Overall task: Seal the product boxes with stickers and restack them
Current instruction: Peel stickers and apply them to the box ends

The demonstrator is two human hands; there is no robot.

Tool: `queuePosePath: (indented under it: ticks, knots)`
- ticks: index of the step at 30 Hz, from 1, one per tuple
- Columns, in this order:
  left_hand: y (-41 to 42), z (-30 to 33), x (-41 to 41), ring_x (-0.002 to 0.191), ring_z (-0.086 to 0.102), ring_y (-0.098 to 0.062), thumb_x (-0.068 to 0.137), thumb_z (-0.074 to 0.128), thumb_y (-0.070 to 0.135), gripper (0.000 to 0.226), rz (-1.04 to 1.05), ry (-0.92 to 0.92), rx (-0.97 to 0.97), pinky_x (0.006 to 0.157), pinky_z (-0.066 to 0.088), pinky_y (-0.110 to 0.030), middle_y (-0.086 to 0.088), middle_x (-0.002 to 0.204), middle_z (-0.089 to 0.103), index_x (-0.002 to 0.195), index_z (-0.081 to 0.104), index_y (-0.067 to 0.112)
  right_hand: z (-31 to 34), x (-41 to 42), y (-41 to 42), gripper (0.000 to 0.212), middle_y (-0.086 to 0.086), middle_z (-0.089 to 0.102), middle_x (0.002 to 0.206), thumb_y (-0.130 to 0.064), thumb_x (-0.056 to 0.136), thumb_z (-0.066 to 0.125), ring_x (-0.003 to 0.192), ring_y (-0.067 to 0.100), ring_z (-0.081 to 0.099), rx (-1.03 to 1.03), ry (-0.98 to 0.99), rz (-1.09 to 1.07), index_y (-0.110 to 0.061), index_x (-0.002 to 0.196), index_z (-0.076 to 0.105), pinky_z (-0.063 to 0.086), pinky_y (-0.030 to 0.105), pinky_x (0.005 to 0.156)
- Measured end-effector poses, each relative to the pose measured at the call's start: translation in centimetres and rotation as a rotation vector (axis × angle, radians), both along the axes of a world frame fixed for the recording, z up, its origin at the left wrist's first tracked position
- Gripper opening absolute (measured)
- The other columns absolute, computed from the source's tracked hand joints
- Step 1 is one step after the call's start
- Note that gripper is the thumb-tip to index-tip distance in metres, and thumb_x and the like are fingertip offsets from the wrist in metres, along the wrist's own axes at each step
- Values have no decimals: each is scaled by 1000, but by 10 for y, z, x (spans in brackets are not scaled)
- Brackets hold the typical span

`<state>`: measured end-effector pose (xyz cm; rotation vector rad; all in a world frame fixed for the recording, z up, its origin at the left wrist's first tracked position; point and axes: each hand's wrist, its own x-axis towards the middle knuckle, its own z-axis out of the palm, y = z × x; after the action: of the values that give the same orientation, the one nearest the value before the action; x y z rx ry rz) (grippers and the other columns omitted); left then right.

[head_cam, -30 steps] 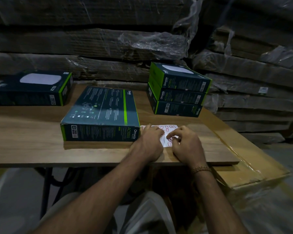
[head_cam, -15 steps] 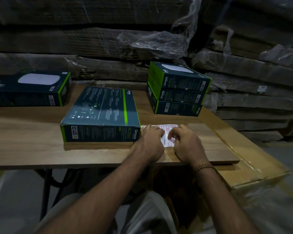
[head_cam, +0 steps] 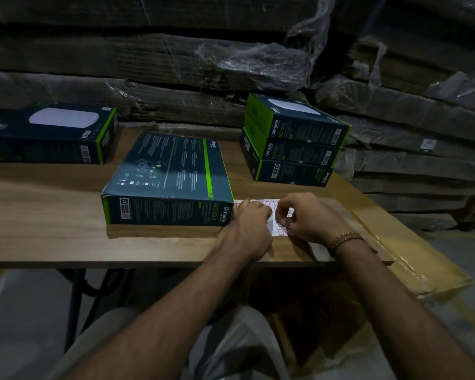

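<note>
A dark product box (head_cam: 170, 176) with a green stripe lies flat in the middle of the wooden table (head_cam: 44, 215). Just right of it lies a white sticker sheet (head_cam: 274, 229) with red-outlined stickers. My left hand (head_cam: 251, 229) presses down on the sheet's left part. My right hand (head_cam: 310, 218) pinches a sticker (head_cam: 290, 213) at the sheet's right side, lifting it off the sheet. A stack of three like boxes (head_cam: 294, 144) stands at the back right. One more box (head_cam: 50, 135) lies at the far left.
Plastic-wrapped stacks of flattened cardboard (head_cam: 176, 58) rise behind the table and to the right. A taped brown carton (head_cam: 412, 259) lies under the table's right end. The table's front edge runs just before my wrists; my knees show below.
My right hand's fingers have closed on a sticker and drawn slightly up and right off the sheet. My left hand has stayed on the sheet.
</note>
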<state>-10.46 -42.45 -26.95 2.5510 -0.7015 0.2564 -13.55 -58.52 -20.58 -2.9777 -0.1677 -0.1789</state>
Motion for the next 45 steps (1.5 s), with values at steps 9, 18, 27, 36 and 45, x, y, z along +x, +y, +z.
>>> queuePosePath:
  ticks: [9, 18, 27, 36, 45]
  knots:
    - [3, 4, -4, 143, 39, -29, 97, 53, 12, 58, -1, 28, 12, 118, 37, -44, -2, 153, 55, 154, 54, 23, -7, -2, -2, 19, -12, 62, 103, -17, 97, 67, 94, 16, 60, -18, -35, 18, -34, 89, 64, 59, 49, 81]
    - [5, 9, -8, 145, 35, -31, 100, 51, 16, 56, -7, 33, 89, 120, 36, -47, -4, 161, 47, 155, 56, 27, -9, -6, -10, 18, -13, 62, 101, -12, 102, 62, 92, 12, 58, 72, -18, 45, -28, 95, 65, 49, 35, 76]
    - [3, 9, -8, 146, 33, -29, 101, 48, 14, 57, -3, 56, 71, 119, 40, -51, -3, 161, 46, 156, 55, 27, -4, -10, -15, 14, -16, 62, 100, -13, 105, 61, 95, 9, 57, 143, 32, 14, -26, 102, 66, 43, 26, 71]
    - [0, -2, 1, 140, 39, -31, 104, 48, 21, 47, 8, 7, 56, 115, 42, -49, -4, 153, 54, 149, 63, 27, 5, -18, -11, 8, -16, 56, 92, -20, 107, 61, 79, -4, 47, 72, 0, -10, -25, 106, 67, 36, 5, 62]
    - [2, 0, -1, 146, 36, -32, 99, 49, 17, 57, 11, 40, 75, 121, 37, -50, -3, 160, 48, 155, 56, 28, 10, -20, -10, 8, -14, 63, 98, -25, 109, 58, 81, -2, 50, 147, 70, -99, -27, 112, 65, 30, 21, 59]
